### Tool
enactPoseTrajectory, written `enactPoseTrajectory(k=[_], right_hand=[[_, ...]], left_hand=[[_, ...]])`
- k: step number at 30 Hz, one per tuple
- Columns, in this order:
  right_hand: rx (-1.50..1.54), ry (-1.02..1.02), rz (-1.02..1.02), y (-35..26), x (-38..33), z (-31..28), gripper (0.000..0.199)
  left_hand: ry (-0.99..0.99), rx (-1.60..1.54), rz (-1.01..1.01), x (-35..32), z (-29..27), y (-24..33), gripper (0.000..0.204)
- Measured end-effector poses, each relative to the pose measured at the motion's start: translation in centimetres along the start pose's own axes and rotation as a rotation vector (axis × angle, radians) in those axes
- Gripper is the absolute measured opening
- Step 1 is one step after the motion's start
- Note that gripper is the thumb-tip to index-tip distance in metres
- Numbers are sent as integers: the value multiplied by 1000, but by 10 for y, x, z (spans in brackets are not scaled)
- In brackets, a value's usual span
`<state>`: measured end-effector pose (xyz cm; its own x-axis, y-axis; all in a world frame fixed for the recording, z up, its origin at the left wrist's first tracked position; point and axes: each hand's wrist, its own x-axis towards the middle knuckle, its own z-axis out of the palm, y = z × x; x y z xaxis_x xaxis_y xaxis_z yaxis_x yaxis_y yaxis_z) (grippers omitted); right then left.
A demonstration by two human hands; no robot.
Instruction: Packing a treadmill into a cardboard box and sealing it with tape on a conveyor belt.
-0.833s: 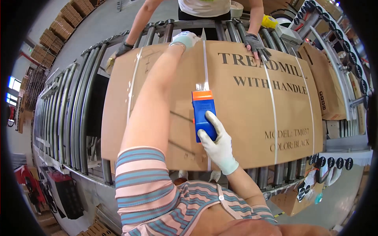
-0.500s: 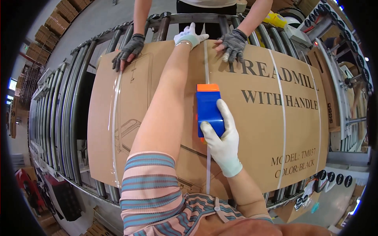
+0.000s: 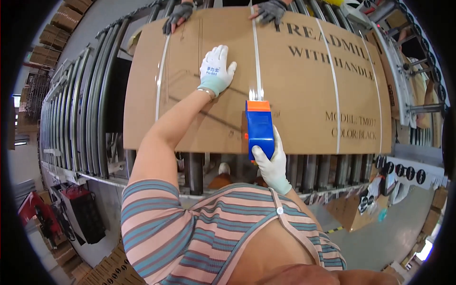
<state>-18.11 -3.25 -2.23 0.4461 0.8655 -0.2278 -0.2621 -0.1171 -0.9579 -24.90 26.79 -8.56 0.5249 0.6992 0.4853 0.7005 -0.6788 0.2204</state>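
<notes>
A large flat cardboard box [image 3: 299, 128] with dark printing and several white straps [image 3: 257, 52] lies before me. My left hand [image 3: 217, 69], in a white glove, rests spread on the box top, left of the middle strap. In my white-gloved right hand [image 3: 273, 166] is a blue and orange handheld device [image 3: 260, 123]. Its orange end points away from me, in line with the middle strap. Shiny whitish strips [image 3: 256, 94] stick out past that end; their kind is hard to tell. The device hides part of the strap.
Metal conveyor rollers [image 3: 192, 171] run under and beside the box. Another person's grey-gloved hands [image 3: 178, 18] touch its far edge. A metal frame with dark wheels [image 3: 418, 61] stands at the right. A red and black machine [image 3: 78, 209] is on the floor at the lower left.
The box sits farther up in the view, its near edge now showing. My left hand has drawn back from the far edge. Whitish strips now show at the device's orange end.
</notes>
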Motion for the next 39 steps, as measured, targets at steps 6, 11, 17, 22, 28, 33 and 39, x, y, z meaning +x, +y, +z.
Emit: enactPoseTrajectory(k=[6, 11, 17, 22, 28, 33, 39], right_hand=[[-95, 84, 112, 51, -91, -35, 88], [-351, -83, 277, 82, -114, -56, 91], [-867, -420, 308, 272, 21, -102, 65], [-658, -437, -35, 306, 120, -98, 56], [-313, -459, 33, 291, 38, -135, 53], [-121, -382, 164, 271, 57, -100, 51], [80, -329, 294, 264, 53, -106, 47]], left_hand=[[-169, -229, 398, -71, -48, 54, 52], [-305, -144, 617, -79, -52, 54, 48], [-367, -180, 615, -74, -54, 60, 49], [-444, -214, 584, -65, -55, 58, 50], [-497, -218, 526, -66, -63, 50, 52], [-525, -215, 539, -61, -60, 56, 55], [-505, -213, 529, -65, -61, 58, 54]])
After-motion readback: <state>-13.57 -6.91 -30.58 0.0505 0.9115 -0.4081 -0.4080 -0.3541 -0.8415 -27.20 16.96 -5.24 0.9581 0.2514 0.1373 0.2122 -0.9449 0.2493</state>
